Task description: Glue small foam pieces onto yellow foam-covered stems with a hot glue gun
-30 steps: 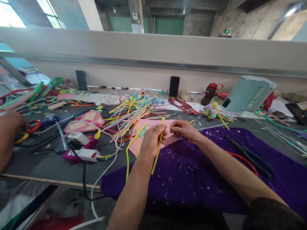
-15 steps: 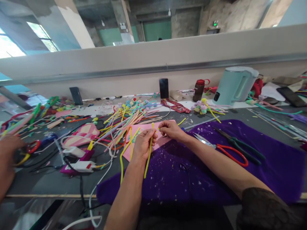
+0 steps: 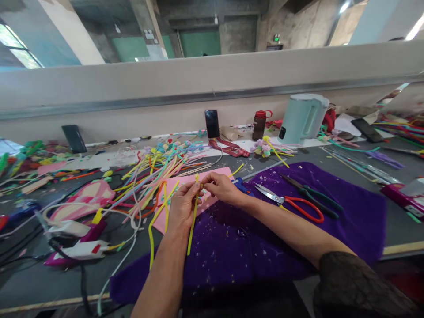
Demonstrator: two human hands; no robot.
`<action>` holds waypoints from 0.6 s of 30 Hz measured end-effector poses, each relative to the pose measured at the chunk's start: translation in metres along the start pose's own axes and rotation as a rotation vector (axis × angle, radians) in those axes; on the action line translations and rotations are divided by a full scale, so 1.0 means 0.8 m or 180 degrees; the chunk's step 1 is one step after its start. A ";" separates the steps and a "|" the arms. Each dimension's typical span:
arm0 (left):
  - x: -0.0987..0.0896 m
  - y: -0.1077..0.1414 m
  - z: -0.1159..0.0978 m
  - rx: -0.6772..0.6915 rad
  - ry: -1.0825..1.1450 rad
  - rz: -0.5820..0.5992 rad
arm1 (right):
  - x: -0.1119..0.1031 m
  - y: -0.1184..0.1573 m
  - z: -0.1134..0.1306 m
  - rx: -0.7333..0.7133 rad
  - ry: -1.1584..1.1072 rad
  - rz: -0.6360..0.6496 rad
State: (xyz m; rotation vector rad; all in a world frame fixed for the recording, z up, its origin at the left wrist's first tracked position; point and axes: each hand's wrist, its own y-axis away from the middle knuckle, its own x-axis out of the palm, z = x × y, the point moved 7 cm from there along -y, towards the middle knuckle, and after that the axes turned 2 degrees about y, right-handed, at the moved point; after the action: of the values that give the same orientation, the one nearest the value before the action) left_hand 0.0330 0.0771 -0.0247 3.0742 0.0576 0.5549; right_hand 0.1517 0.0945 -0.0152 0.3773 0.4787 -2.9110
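- Just left of the frame's centre, a yellow fuzzy stem (image 3: 192, 229) stands pinched in the left hand (image 3: 185, 198), which grips it near its upper end.
- Its long axis runs nearly up and down the frame, the short top poking above the fingers and the longer tail hanging below, leaning slightly to the lower left.
- To the right of that top, the right hand (image 3: 220, 187) is right beside the stem, its fingertips drawn close together; whether they have hold of the stem or a small piece is too small to tell. The left is the nearer hand, in firm contact; the right meets the upper end from the side.
- Behind and below the hands lie a pink sheet (image 3: 160, 224), with more yellow strands across its left part, and a purple cloth (image 3: 218, 247) speckled with scraps.
- Right of centre, red-handled scissors (image 3: 270, 193) and green-handled pliers (image 3: 305, 191) rest on the cloth, beyond the right forearm.
- Left of the upper middle, a bundle of coloured stems (image 3: 159, 172) fans over the dark worktop (image 3: 29, 280).
- Farther up the frame stand a phone (image 3: 212, 124), a bottle (image 3: 259, 127) and, toward the right, a pale kettle (image 3: 300, 119).
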 end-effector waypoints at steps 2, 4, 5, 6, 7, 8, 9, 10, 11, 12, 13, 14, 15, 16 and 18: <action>-0.001 -0.002 0.001 -0.0001 -0.0025 -0.0017 | -0.003 0.003 0.004 -0.0052 0.0079 -0.0036; -0.002 -0.003 0.002 0.0007 -0.0043 -0.0016 | -0.005 0.006 0.011 -0.0162 0.0213 -0.0042; -0.003 -0.004 0.003 0.0010 -0.0047 -0.0008 | -0.006 0.008 0.014 -0.0238 0.0304 -0.0046; -0.004 -0.004 0.004 0.0012 -0.0050 0.0002 | -0.007 0.009 0.018 -0.0317 0.0399 -0.0048; -0.004 -0.005 0.004 0.0013 -0.0056 0.0011 | -0.007 0.011 0.020 -0.0389 0.0485 -0.0056; -0.005 -0.005 0.005 0.0008 -0.0061 0.0018 | -0.008 0.012 0.022 -0.0439 0.0544 -0.0063; -0.005 -0.006 0.006 0.0009 -0.0065 0.0019 | -0.008 0.013 0.022 -0.0460 0.0561 -0.0069; -0.005 -0.006 0.006 0.0006 -0.0072 0.0021 | -0.008 0.013 0.022 -0.0464 0.0548 -0.0064; -0.005 -0.006 0.006 -0.0003 -0.0074 0.0022 | -0.008 0.013 0.020 -0.0452 0.0516 -0.0048; -0.005 -0.006 0.007 -0.0016 -0.0070 0.0027 | -0.008 0.014 0.019 -0.0428 0.0472 -0.0028; -0.004 -0.006 0.007 -0.0033 -0.0060 0.0035 | -0.007 0.014 0.017 -0.0400 0.0421 -0.0009; -0.003 -0.006 0.007 -0.0044 -0.0041 0.0039 | -0.007 0.014 0.016 -0.0380 0.0373 0.0006; -0.002 -0.006 0.007 -0.0060 -0.0020 0.0044 | -0.007 0.014 0.015 -0.0373 0.0327 0.0009; -0.001 -0.006 0.007 -0.0074 0.0004 0.0041 | -0.007 0.014 0.015 -0.0379 0.0286 0.0005; 0.000 -0.005 0.008 -0.0123 0.0037 0.0043 | -0.008 0.014 0.016 -0.0401 0.0213 -0.0019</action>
State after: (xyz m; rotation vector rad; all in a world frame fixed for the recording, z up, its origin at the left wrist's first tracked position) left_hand 0.0354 0.0814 -0.0306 3.0363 0.0262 0.5675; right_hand 0.1572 0.0804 -0.0050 0.4567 0.6704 -2.8623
